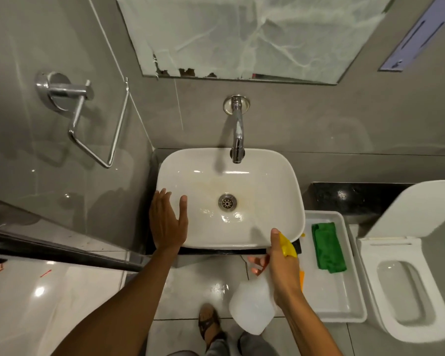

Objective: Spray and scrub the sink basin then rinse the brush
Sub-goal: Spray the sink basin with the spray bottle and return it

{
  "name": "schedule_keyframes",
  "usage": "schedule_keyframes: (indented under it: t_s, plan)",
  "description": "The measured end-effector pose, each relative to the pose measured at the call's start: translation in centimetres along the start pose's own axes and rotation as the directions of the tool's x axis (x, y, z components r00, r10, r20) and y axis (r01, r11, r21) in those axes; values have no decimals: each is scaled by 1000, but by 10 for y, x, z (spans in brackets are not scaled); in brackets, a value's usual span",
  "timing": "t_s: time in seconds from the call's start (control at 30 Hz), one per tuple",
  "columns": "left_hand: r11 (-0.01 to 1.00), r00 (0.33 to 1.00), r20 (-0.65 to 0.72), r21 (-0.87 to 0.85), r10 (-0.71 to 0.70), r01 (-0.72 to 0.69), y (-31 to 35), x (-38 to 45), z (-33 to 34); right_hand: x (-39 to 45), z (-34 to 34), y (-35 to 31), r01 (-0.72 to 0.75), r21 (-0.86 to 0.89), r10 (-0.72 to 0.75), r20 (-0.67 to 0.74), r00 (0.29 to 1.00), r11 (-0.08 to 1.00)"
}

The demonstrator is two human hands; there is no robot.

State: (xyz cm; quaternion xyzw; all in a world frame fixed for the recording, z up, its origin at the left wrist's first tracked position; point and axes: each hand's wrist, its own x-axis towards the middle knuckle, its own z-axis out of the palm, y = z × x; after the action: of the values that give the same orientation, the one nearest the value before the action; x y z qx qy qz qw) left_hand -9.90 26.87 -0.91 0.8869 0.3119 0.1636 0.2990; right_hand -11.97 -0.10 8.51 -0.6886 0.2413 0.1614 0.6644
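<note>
A white sink basin [267, 181] with a metal drain [227, 201] and yellowish stains sits on a dark counter under a chrome tap [237, 134]. My left hand [168, 222] rests flat and open on the basin's left rim. My right hand [280, 263] grips a translucent spray bottle [252, 309] with a yellow trigger head [288, 246], held at the basin's front right corner, nozzle toward the bowl. No brush is visible.
A white tray [329, 304] beside the sink holds a folded green cloth [328, 246]. A toilet [406, 286] with raised lid stands at right. A chrome towel holder [88, 116] juts from the left wall. My sandalled foot [208, 322] is below.
</note>
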Motion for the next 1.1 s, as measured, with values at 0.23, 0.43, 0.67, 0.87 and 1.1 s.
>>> schedule_keyframes:
  t_s: [0.23, 0.43, 0.67, 0.87, 1.1]
  plan:
    - [1000, 1000, 17, 0, -3, 3, 3, -1, -3, -11, -25, 11, -46, 8, 46, -45, 998, 999]
    - [999, 1000, 19, -47, -9, 10, 5, -2, -6, -33, -14, 22, -158, -75, 164, 76, 984, 985]
    - [997, 1000, -9, -82, -13, 13, 7, -4, -8, -52, 32, 7, -108, -163, 140, 201, 969, 981]
    - [991, 999, -44, -132, -15, 9, 6, -6, -8, -41, 70, -20, -23, -189, 67, 230, 971, 982]
    - [990, 999, -30, -137, -34, 29, 6, -4, -8, -7, 78, -41, 16, -193, 5, 111, 994, 981]
